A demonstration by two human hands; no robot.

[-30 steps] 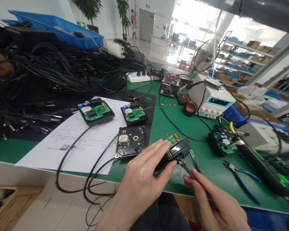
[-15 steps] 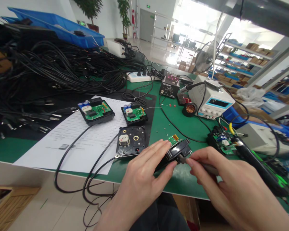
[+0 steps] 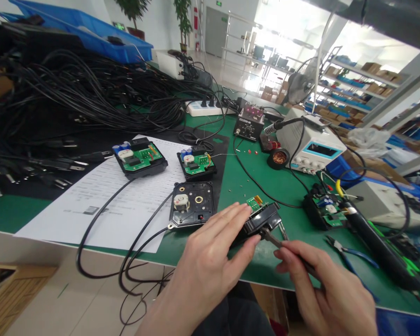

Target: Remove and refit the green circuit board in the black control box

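Observation:
My left hand (image 3: 210, 256) is wrapped over a black plastic housing (image 3: 265, 218), holding it tilted at the bench's front edge. A green circuit board (image 3: 255, 203) shows along the housing's far side. Between the thumb and fingers of my right hand (image 3: 324, 280) is a slim dark grey metal tool (image 3: 273, 239). Its tip touches the near side of the housing, close to my left thumb; the tool's other end is hidden in my palm. Two thin metal prongs (image 3: 283, 230) stick out just right of the housing. An open black case half (image 3: 192, 217) lies left of my left hand.
Two cased circuit boards (image 3: 140, 157) sit on and beside printed paper (image 3: 77, 205). Blue-handled cutters (image 3: 350, 254), another board unit (image 3: 324, 210) and a black cylindrical tool (image 3: 381, 247) lie right. Behind are a soldering station (image 3: 248, 126), a white bench instrument (image 3: 310, 142) and heaped black cables (image 3: 101, 93).
My right hand has moved down and slightly right, showing more of the grey tool and uncovering the cutters. My left hand keeps holding the housing. The view has shifted slightly.

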